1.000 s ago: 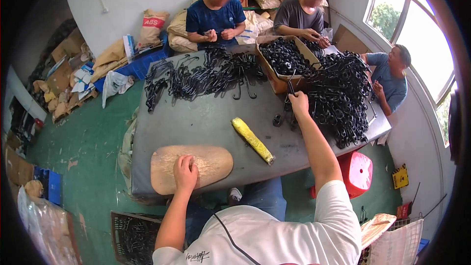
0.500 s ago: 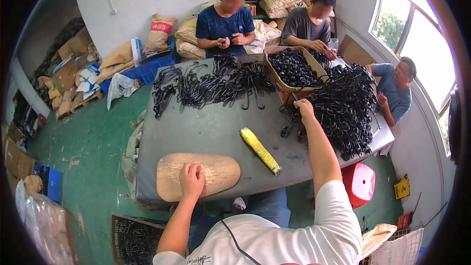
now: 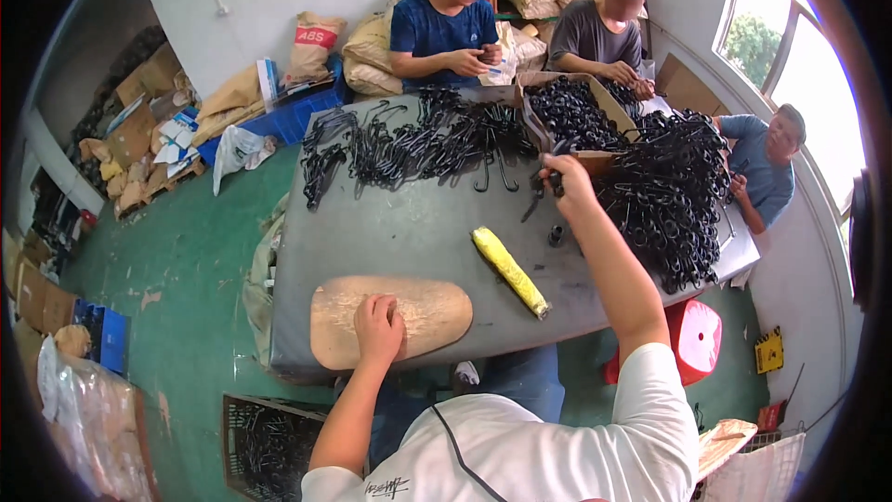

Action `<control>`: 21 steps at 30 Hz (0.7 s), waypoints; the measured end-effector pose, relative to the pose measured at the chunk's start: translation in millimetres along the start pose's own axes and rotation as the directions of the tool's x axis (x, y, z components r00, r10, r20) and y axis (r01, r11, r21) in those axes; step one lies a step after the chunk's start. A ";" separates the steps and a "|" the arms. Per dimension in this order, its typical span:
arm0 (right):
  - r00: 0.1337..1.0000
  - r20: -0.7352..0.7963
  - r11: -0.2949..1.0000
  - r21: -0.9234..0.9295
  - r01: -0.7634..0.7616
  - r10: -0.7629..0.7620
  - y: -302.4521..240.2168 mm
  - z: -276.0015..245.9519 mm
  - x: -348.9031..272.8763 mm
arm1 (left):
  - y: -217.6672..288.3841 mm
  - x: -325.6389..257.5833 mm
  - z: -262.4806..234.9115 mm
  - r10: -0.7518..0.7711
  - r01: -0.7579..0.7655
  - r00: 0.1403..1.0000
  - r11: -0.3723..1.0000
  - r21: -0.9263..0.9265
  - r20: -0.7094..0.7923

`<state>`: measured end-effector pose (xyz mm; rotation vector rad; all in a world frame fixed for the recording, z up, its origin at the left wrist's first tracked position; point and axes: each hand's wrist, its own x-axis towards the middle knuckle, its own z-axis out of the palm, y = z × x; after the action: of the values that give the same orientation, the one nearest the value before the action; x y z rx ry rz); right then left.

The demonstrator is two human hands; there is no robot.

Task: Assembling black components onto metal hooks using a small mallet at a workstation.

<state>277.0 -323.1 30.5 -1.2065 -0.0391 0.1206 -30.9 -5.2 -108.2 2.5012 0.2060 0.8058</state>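
My left hand (image 3: 379, 329) rests on a worn wooden board (image 3: 432, 302) at the table's near edge. Its fingers are curled in, and whatever they hold, if anything, is hidden. Out over the table, beside the carton of small black parts (image 3: 569, 112), my right hand (image 3: 570, 184) is closed on a dark slender piece (image 3: 533, 204) whose exact kind I cannot make out. To the right of that hand lies a big heap of black ringed parts (image 3: 660, 200). Below it, a short black cylinder (image 3: 556, 236) is on the tabletop. A yellow wrapped packet (image 3: 509, 271) lies between my arms.
Black metal hooks (image 3: 409, 144) spread along the table's far side. Two people (image 3: 446, 28) work opposite, and another person (image 3: 762, 163) is at the right. A red stool (image 3: 695, 339) stands by the right edge; a crate of dark parts (image 3: 269, 446) is at lower left.
My right hand has drawn slightly back from the carton, and dark slender pieces now show at its fingers. My left hand stays on the board. The whole view has shifted a little.
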 end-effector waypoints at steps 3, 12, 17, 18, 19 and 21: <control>0.986 0.028 0.985 0.051 -0.166 0.165 32.1 15.6 -6.1 | 11.0 6.6 -0.5 0.067 -0.064 0.996 0.997 0.049 -0.064; 0.995 0.046 0.962 -0.264 -0.075 0.090 91.3 7.0 -6.0 | 6.8 2.9 -0.1 0.034 -0.034 0.999 0.999 -0.007 -0.035; 0.916 0.143 0.215 -0.948 0.236 -0.375 82.1 -21.3 -12.2 | 0.8 1.6 1.6 0.029 -0.030 0.999 0.999 -0.026 -0.032; 0.915 0.142 0.212 -0.949 0.235 -0.378 79.4 -26.0 -13.2 | 0.1 1.6 2.2 0.038 -0.038 0.998 0.999 -0.010 -0.041; 0.896 0.161 0.225 -0.936 0.272 -0.413 77.6 -31.2 -15.4 | -0.1 0.3 1.9 0.045 -0.045 0.998 0.999 0.007 -0.049; 0.854 0.197 0.249 -0.904 0.348 -0.481 73.2 -41.2 -18.3 | -0.7 3.9 4.3 0.042 -0.043 0.998 0.999 -0.015 -0.043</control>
<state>257.4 -337.9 -51.9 -2.3318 -0.3777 -0.5592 -25.2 -5.3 -109.6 2.4829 0.1607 0.8751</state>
